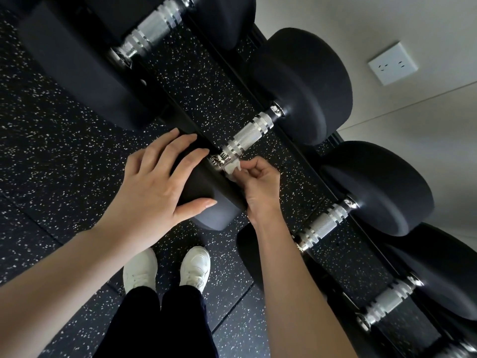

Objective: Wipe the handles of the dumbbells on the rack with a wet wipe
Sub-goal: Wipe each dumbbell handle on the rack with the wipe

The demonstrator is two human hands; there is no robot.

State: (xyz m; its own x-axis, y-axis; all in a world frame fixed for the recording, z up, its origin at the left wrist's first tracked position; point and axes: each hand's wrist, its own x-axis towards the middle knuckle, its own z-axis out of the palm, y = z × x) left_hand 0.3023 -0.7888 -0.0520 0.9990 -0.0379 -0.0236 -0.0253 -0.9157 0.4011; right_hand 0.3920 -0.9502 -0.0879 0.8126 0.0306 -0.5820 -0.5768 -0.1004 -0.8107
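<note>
Several black dumbbells with knurled chrome handles lie side by side on a black rack (260, 104). My left hand (157, 182) rests flat, fingers spread, on the near black head (219, 200) of the middle dumbbell. My right hand (260, 184) pinches a small crumpled white wet wipe (233, 167) and holds it against the near end of that dumbbell's chrome handle (247, 138), just beside the head. The far stretch of the handle is bare and shiny.
A larger dumbbell handle (154, 29) lies to the upper left; two smaller handles (324, 226) (389, 301) lie to the lower right. A speckled black rubber floor (51, 140) spreads below, with my white shoes (167, 267). A white wall socket (392, 63) sits behind the rack.
</note>
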